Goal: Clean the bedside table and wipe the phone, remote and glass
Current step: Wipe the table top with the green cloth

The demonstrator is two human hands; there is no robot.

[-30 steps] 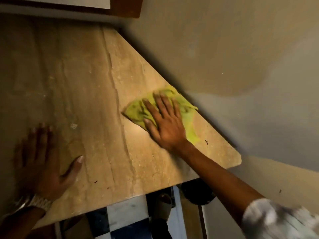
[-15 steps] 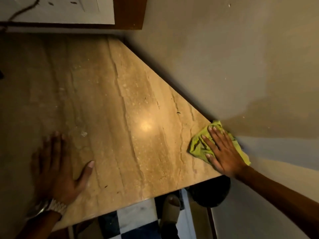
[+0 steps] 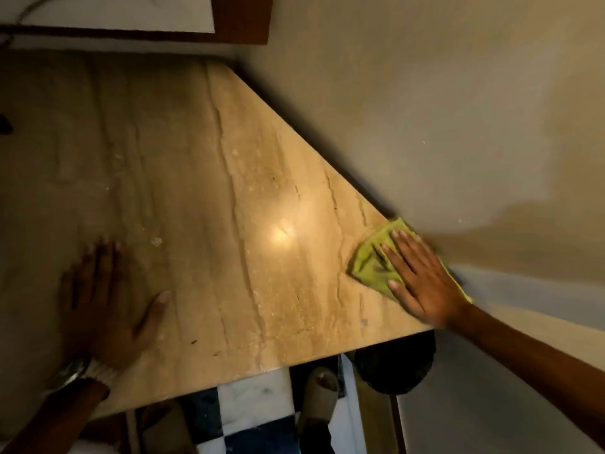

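The bedside table (image 3: 203,198) has a beige marble top with dark veins and a bright light spot near its middle. My right hand (image 3: 422,283) lies flat, fingers spread, pressing a yellow-green cloth (image 3: 371,262) onto the top at its right corner, against the wall. My left hand (image 3: 108,299) rests flat and open on the left part of the top, holding nothing, a metal watch (image 3: 82,371) on its wrist. No phone, remote or glass shows in the head view.
A beige wall (image 3: 425,109) runs along the table's slanted right edge. A wooden-framed white panel (image 3: 131,14) stands at the back. Below the front edge lie a checkered floor (image 3: 255,411), a slippered foot (image 3: 320,401) and a dark round object (image 3: 396,365).
My right hand slid the cloth from the table's middle toward the near right corner by the wall, where it stays. My left hand kept its place.
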